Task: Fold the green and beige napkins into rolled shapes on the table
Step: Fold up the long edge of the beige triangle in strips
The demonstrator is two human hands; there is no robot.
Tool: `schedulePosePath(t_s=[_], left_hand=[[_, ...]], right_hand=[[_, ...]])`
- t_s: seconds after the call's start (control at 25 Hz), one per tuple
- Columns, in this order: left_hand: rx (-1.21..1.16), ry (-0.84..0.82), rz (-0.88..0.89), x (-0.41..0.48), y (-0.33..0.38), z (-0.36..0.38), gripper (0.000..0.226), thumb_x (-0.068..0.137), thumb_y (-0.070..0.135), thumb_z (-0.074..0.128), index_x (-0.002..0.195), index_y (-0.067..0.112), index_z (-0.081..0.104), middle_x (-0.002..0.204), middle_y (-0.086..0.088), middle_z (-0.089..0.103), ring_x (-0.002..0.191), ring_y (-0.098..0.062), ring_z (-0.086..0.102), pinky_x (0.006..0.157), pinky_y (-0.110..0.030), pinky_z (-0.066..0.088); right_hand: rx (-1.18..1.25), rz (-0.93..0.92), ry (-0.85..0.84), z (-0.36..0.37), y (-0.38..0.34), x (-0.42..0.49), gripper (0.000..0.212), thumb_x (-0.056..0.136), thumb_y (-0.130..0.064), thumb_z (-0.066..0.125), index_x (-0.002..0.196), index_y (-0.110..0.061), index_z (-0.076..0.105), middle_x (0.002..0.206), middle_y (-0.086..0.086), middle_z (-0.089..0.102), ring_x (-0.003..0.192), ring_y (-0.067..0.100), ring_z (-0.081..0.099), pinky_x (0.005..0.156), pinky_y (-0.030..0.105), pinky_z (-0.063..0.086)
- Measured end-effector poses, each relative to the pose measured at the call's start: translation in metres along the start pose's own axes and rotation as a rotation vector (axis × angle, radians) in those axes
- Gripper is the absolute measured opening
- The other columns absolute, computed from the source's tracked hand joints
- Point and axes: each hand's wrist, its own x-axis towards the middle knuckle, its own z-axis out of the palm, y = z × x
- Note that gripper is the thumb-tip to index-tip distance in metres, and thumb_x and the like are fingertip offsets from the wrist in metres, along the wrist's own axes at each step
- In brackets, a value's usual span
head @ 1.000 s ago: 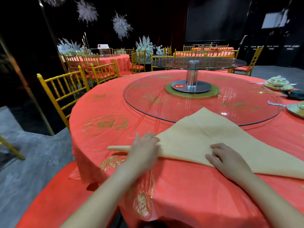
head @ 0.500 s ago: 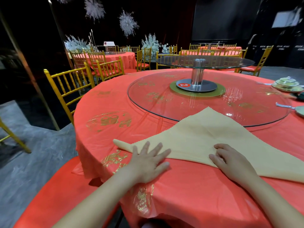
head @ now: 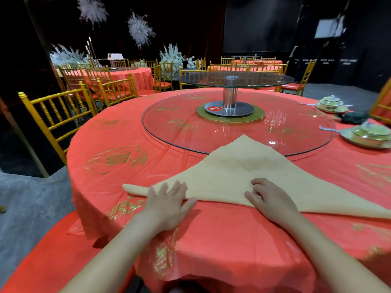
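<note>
Napkin (head: 243,174), beige, lies as a triangle near our edge of the red surface (head: 232,250). Our left hand (head: 167,206) presses flat, fingers spread, to pin its left end; our right hand (head: 268,199) pinches the fold, fingers curled, likely to start rolling.

Your beige napkin (head: 243,172) lay flat as a wide triangle at 6 o'clock on the table (head: 232,240). Its apex pointed to 12 o'clock and its long side was nearest you. Edges were zigzag-cut, and the 9 o'clock tip looked thicker, rolled or folded. Your dark green napkin (head: 353,118) sat crumpled at 2 o'clock, well apart.
</note>
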Motion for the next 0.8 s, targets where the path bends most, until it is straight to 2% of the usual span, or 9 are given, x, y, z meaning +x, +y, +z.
schedulePosePath(t_s=[0.08, 0.16, 0.28, 0.4, 0.52, 0.64, 0.8], left_hand=[[0.014, 0.041, 0.162, 0.004, 0.038, -0.002, 0.065, 0.095, 0.058, 0.02, 0.15, 0.027, 0.002, 0.159, 0.004, -0.001, 0.146, -0.021, 0.001, 0.114, -0.052, -0.002], [-0.007, 0.054, 0.346, 0.005, 0.072, 0.001, 0.061, 0.095, 0.056, 0.023, 0.149, 0.033, 0.004, 0.159, 0.006, 0.0, 0.146, -0.02, 0.002, 0.114, -0.053, 0.002], [0.05, 0.102, 0.455, 0.006, 0.096, 0.011, 0.071, 0.085, 0.067, 0.008, 0.149, 0.035, 0.002, 0.159, 0.007, 0.004, 0.146, -0.019, 0.004, 0.114, -0.052, 0.006], [0.062, 0.119, 0.37, 0.005, 0.093, 0.018, 0.064, 0.093, 0.061, 0.016, 0.149, 0.033, 0.006, 0.159, 0.009, 0.004, 0.146, -0.017, 0.002, 0.115, -0.05, 0.007], [0.062, 0.11, 0.274, 0.002, 0.082, 0.017, 0.058, 0.094, 0.06, 0.018, 0.147, 0.04, 0.006, 0.158, 0.01, 0.004, 0.145, -0.021, 0.003, 0.113, -0.055, 0.006], [0.043, 0.12, 0.1, 0.002, 0.053, 0.015, 0.06, 0.09, 0.067, 0.011, 0.145, 0.045, 0.005, 0.158, 0.01, 0.004, 0.145, -0.028, 0.004, 0.111, -0.059, 0.006], [-0.021, 0.088, -0.155, -0.001, 0.005, 0.008, 0.059, 0.091, 0.065, 0.011, 0.146, 0.045, 0.006, 0.159, 0.006, 0.001, 0.144, -0.034, 0.0, 0.11, -0.062, 0.003]], right_hand=[[-0.021, -0.009, 0.004, 0.0, 0.0, 0.0, 0.037, 0.092, -0.041, 0.049, 0.059, -0.031, 0.038, 0.127, -0.008, 0.053, 0.109, 0.014, 0.054, 0.084, 0.029, 0.038], [-0.044, -0.028, 0.025, 0.001, 0.001, 0.0, 0.033, 0.092, -0.041, 0.049, 0.063, -0.026, 0.044, 0.125, -0.006, 0.054, 0.109, 0.016, 0.054, 0.086, 0.03, 0.039], [-0.063, -0.055, 0.058, 0.004, 0.004, 0.002, 0.033, 0.091, -0.043, 0.048, 0.072, -0.017, 0.058, 0.124, -0.005, 0.057, 0.108, 0.018, 0.055, 0.087, 0.032, 0.04], [-0.102, -0.047, 0.032, 0.004, 0.003, 0.005, 0.034, 0.091, -0.045, 0.049, 0.078, -0.016, 0.062, 0.126, -0.005, 0.055, 0.112, 0.018, 0.052, 0.09, 0.032, 0.039], [-0.17, -0.045, -0.005, 0.0, 0.001, 0.008, 0.038, 0.092, -0.048, 0.044, 0.087, -0.017, 0.065, 0.127, -0.006, 0.052, 0.114, 0.018, 0.049, 0.09, 0.033, 0.038], [-0.196, -0.043, -0.018, -0.001, 0.0, 0.007, 0.038, 0.094, -0.047, 0.041, 0.088, -0.017, 0.063, 0.127, -0.006, 0.051, 0.113, 0.018, 0.048, 0.089, 0.034, 0.038], [-0.174, -0.045, 0.005, 0.003, 0.0, 0.008, 0.036, 0.095, -0.045, 0.041, 0.083, -0.017, 0.061, 0.125, -0.006, 0.052, 0.112, 0.018, 0.049, 0.088, 0.034, 0.039]])
